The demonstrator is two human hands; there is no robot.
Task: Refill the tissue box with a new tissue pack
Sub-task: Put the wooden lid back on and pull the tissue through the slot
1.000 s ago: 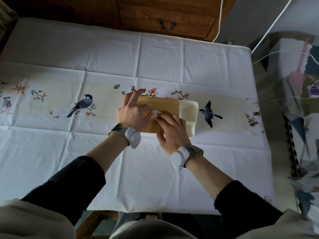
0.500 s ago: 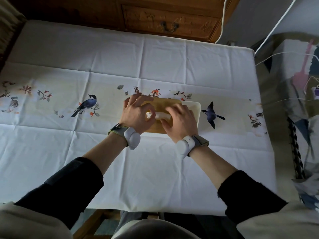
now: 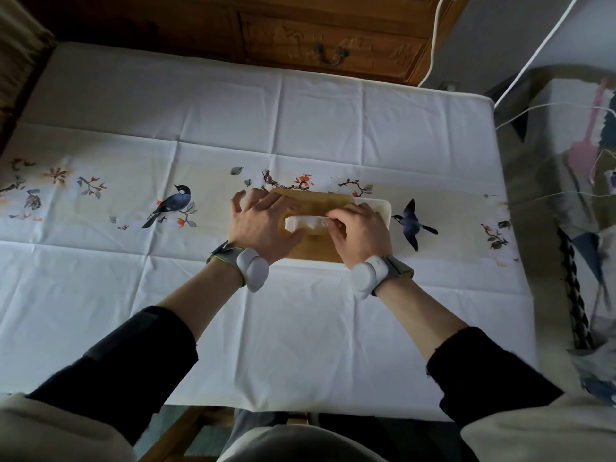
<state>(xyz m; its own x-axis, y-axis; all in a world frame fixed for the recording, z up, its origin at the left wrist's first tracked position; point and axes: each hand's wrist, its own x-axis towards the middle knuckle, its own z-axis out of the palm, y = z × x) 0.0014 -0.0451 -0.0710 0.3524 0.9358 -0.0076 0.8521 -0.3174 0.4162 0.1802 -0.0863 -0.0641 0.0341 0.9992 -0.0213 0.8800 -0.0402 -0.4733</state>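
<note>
From the head camera we look down on a bench (image 3: 300, 328) draped in a white cloth (image 3: 200, 121) printed with birds and flowering twigs. Near its middle, toward the right, sits the tissue box (image 3: 383, 208), a pale white body with a wooden lid (image 3: 316, 203) lying across its top. Our left hand (image 3: 263, 225) rests flat on the left part of the lid, its fingers (image 3: 280, 201) spread and loose, gripping nothing, the thumb lying just under a white tissue (image 3: 305, 223) that pokes up from the middle of the lid. Our right hand (image 3: 361, 231) covers the right part of the lid, its fingers (image 3: 343, 215) curled and pinched on the right end of that tissue. Both wrists carry a grey band with a rounded white device, and dark sleeves are pushed up the forearms. Beyond the bench's far edge stands a carved wooden cabinet (image 3: 326, 45) with a metal drawer handle. White cables (image 3: 533, 51) hang at the upper right.
</note>
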